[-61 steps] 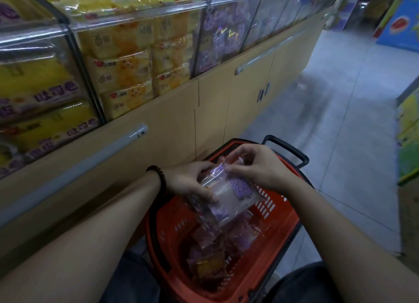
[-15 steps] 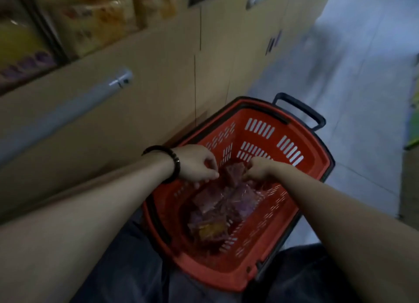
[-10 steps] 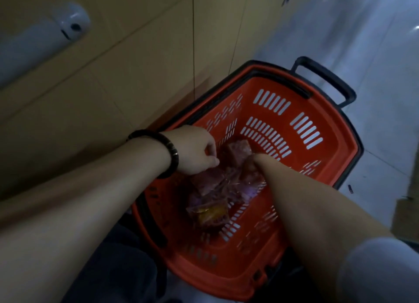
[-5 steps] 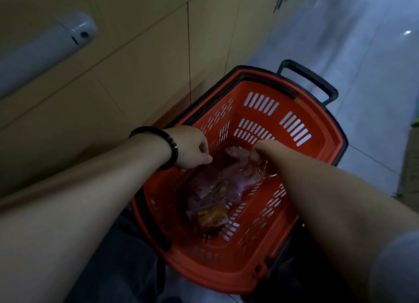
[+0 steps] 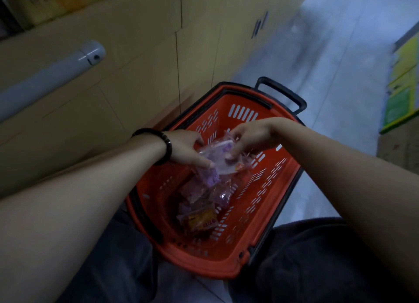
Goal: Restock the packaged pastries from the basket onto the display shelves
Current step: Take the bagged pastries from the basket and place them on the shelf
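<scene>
Head view shows a clear-wrapped purple pastry packet (image 5: 221, 154) pinched from both sides above the red plastic basket (image 5: 267, 189), left hand (image 5: 188, 149) and right hand (image 5: 249, 137) both closed on it. More blurred packets (image 5: 199, 202) lie heaped against the basket's near-left wall. Fingertips are partly hidden by crinkled wrapping.

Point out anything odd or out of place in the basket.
One yellow-orange packet lies at the near end of the red basket among purple-wrapped pastries: the only one of that colour. Nothing looks spilled or torn.
</scene>
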{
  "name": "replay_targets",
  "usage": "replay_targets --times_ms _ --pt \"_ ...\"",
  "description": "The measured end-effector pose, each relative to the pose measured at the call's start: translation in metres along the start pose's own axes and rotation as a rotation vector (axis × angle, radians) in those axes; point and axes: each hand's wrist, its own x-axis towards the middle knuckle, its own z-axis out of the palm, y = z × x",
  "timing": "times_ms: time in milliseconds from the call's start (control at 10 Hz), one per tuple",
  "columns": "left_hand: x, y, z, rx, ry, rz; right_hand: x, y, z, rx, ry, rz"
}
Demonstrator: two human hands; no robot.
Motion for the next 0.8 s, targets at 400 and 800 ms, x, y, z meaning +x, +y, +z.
replay_targets --times_ms 400,800 --pt "-0.005 -0.017 -0.008 0.202 0.009 -0.236 0.088 0.046 0.036 0.41 0.625 0.253" --pt "-0.003 -0.021 -0.015 0.259 0.011 -0.225 0.221 0.132 0.048 0.682 0.583 0.219"
